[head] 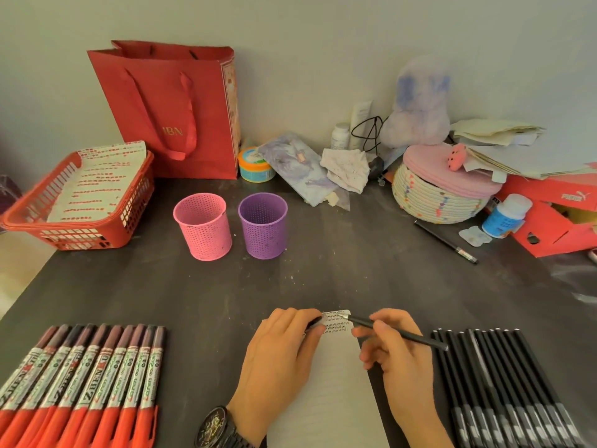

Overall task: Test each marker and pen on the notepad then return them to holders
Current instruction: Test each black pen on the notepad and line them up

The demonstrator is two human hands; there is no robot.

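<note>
My right hand pinches a black pen, its tip on the notepad just beyond my fingertips, to test the ink. My left hand lies on the pad to steady it; I cannot tell whether it grips anything. The pink cup and purple cup wait well beyond my fingers.

ZHEN on markers, PUMA on red box

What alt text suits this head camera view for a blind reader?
A right hand holds a black pen, tip on a notepad, while the left hand rests on the pad, pinching what looks like its cap. Red markers lie in a row at left, black pens at right; a pink holder and a purple holder stand beyond.
</note>
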